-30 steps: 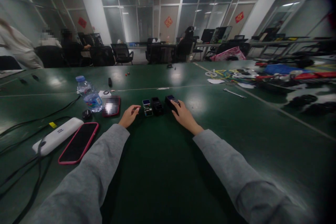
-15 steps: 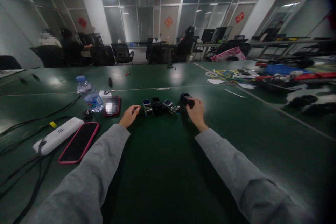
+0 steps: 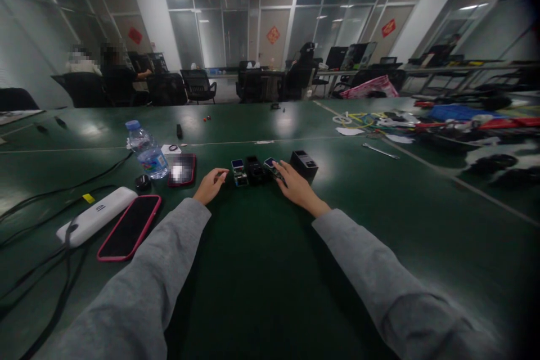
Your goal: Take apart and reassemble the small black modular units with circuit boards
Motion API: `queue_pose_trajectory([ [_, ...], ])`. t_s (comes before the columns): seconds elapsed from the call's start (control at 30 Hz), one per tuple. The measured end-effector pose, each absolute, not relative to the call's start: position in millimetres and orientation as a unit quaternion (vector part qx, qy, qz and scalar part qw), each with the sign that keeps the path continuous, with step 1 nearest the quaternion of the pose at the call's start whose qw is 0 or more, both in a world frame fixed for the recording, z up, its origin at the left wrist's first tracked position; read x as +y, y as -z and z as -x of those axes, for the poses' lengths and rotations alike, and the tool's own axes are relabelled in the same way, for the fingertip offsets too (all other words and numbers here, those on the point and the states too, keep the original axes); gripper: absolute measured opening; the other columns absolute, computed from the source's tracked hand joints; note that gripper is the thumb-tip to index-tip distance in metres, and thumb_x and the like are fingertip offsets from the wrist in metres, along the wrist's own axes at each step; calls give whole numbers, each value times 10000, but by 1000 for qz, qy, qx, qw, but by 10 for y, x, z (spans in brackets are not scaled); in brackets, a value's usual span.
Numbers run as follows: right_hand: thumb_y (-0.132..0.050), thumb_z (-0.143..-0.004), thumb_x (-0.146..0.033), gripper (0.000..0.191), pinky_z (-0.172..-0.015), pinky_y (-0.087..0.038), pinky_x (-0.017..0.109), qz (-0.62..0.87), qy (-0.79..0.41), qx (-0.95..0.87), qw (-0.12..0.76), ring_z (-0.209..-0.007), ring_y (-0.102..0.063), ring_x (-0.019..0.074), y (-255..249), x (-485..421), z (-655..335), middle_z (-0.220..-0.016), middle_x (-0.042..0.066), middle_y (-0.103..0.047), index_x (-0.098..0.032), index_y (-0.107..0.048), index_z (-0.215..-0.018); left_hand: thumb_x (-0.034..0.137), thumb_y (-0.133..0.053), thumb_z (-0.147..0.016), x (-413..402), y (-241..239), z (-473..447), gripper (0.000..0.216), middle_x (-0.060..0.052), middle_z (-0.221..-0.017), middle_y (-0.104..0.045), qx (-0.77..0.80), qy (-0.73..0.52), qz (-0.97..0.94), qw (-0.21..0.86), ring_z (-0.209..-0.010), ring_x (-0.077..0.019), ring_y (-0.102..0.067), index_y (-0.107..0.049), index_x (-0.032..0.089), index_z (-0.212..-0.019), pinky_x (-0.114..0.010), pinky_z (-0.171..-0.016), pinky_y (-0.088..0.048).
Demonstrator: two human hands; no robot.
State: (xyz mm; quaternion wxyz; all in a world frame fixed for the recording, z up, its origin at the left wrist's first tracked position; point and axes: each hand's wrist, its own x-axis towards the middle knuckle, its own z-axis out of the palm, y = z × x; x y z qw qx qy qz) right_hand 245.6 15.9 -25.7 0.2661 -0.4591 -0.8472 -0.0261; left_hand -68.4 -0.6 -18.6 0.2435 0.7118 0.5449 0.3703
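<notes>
My right hand (image 3: 297,184) reaches over a small circuit board with a screen (image 3: 270,163), fingers stretched out and apart; they partly cover it, and whether they touch it is hard to tell. Just right of that hand stands a black box-shaped case (image 3: 304,164). My left hand (image 3: 211,186) rests on the table with loosely bent fingers, thumb and forefinger a little apart, nothing visible between them. Beside its fingertips lies a second circuit board with a screen (image 3: 239,173). Between the two boards is a black device casing (image 3: 253,170).
On the left are a water bottle (image 3: 147,150), a dark phone (image 3: 182,170), a white power bank (image 3: 99,215), a pink-edged phone (image 3: 130,229) and black cables (image 3: 63,292). A wrench (image 3: 380,151) and cluttered cables (image 3: 371,119) lie at right. People sit beyond the green table (image 3: 261,270).
My right hand has let go of the black box-shaped case and moved left over the right-hand circuit board. The case stays standing on the table. My left hand holds its place.
</notes>
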Motion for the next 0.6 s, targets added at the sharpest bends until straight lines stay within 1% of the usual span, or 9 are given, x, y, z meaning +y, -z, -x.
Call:
queue_pose_trajectory([
  [0.1,-378,-940,-279,560,-907,-495,488,522,57,-810,264,-1224,-445,332,269,213,-2358,-1391,182,-365,-173,-250,-1475,399,-420,-927,-8,181,686,342,-61,-1094,-645,548,-368,-711,245,-890,-171,-639,-574,195,-1154,-343,-822,-506],
  [0.17,-385,-942,-300,567,-874,-509,486,536,66,-799,264,-1193,-468,345,261,235,-2315,-1369,201,-381,-150,-252,-1472,402,-416,-929,7,199,693,347,-63,-1098,-644,546,-368,-711,246,-895,-171,-638,-570,197,-1163,-348,-830,-503],
  [0.23,-394,-944,-336,573,-897,-496,490,532,73,-796,278,-1206,-453,348,254,236,-2301,-1376,202,-372,-143,-258,-1466,402,-416,-928,27,225,698,346,-63,-1103,-644,542,-370,-713,246,-894,-172,-638,-570,200,-1163,-354,-838,-501],
  [0.3,-407,-939,-350,551,-940,-471,494,528,78,-791,301,-1227,-431,342,252,220,-2308,-1380,192,-369,-140,-305,-1438,400,-419,-926,43,246,698,339,-62,-1116,-640,538,-374,-714,246,-884,-170,-638,-570,203,-1156,-357,-842,-501],
  [0.43,-425,-908,-264,457,-997,-449,445,498,62,-805,316,-1229,-432,295,261,181,-2326,-1342,158,-416,-143,-418,-1349,400,-416,-925,54,257,696,340,-58,-1138,-633,534,-378,-717,242,-877,-163,-637,-567,203,-1158,-351,-846,-498],
  [0.53,-383,-920,-230,435,-1002,-446,456,491,57,-812,311,-1243,-421,284,273,181,-2327,-1349,145,-415,-156,-424,-1346,398,-409,-930,47,247,697,344,-61,-1130,-633,538,-371,-718,240,-893,-167,-635,-564,197,-1163,-347,-838,-498],
  [0.6,-376,-933,-246,430,-997,-446,471,494,60,-810,310,-1249,-415,290,268,185,-2325,-1358,148,-407,-159,-421,-1352,398,-401,-935,28,231,685,348,-69,-1127,-628,540,-366,-721,234,-902,-173,-632,-560,193,-1167,-347,-824,-504],
])
